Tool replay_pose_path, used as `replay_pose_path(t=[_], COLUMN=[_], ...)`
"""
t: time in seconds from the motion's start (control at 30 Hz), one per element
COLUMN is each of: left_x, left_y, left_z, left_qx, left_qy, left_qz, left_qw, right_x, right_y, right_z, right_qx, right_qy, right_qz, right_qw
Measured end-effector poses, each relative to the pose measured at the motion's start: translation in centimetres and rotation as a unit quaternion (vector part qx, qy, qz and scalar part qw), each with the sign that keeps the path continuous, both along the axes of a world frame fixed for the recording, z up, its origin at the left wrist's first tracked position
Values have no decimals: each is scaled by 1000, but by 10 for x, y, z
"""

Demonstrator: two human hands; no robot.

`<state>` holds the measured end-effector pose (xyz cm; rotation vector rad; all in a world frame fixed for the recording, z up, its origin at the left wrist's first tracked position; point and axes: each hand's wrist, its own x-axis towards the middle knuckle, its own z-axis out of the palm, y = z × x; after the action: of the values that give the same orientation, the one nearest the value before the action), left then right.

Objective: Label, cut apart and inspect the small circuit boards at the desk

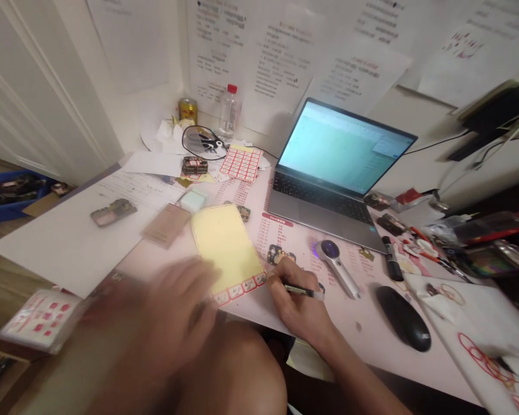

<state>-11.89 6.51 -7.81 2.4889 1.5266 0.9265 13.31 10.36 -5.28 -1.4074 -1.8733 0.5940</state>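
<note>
My right hand point(296, 302) grips a black and silver pen point(300, 291), its tip resting near the lower right corner of a pale yellow sheet point(227, 248). A strip of red-outlined labels point(240, 287) runs along that sheet's lower edge. My left hand point(164, 305) is blurred by motion just left of the sheet, with its fingers apparently apart and nothing visible in them. A small circuit board point(279, 254) lies just above my right hand, and a white handheld magnifier point(335, 259) lies to its right.
An open laptop point(341, 155) stands behind a pink printed desk mat point(285, 230), with a black mouse point(402, 317) and marker point(391, 259) at right. White paper point(78, 230) holds a circuit board point(113, 212). A blue bin point(8, 196) sits left.
</note>
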Motion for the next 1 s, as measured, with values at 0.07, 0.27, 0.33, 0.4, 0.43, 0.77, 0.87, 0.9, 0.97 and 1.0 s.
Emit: replay_pose_path(t=[0.07, 0.27, 0.33, 0.4, 0.43, 0.77, 0.87, 0.9, 0.97, 1.0], left_x=[1, -1, -3, -3, -2, 2, 1, 1, 1, 1], left_y=[0, -1, -1, 0, 0, 0, 1, 0, 0, -1], left_z=[1, 0, -1, 0, 0, 3, 3, 3, 3, 3], left_qx=[-1, -5, -6, -6, -6, -2, -6, -6, -5, -7], left_qy=[-1, -2, 7, 9, 6, -8, -3, -4, -8, -8], left_qz=[2, 5, -3, -9, -8, 2, -3, -2, 3, 3], left_qw=[1000, 1000, 1000, 1000, 1000, 1000, 1000, 1000, 1000, 1000], right_x=[0, 0, 0, 1, 1, 1, 0, -1, -1, 0], right_y=[0, 1, 2, 2, 2, 1, 1, 0, 0, -1], right_z=[0, 0, 1, 1, 1, 0, 2, 3, 3, 3], right_qx=[4, -12, -17, -22, -24, -27, -26, -27, -28, -30], right_qy=[-5, 14, 15, 13, 14, 24, 17, 16, 18, 22], right_qz=[-7, 1, 2, 7, 9, 2, 8, 9, 4, 1], right_qw=[1000, 1000, 1000, 1000, 1000, 999, 999, 999, 999, 999])
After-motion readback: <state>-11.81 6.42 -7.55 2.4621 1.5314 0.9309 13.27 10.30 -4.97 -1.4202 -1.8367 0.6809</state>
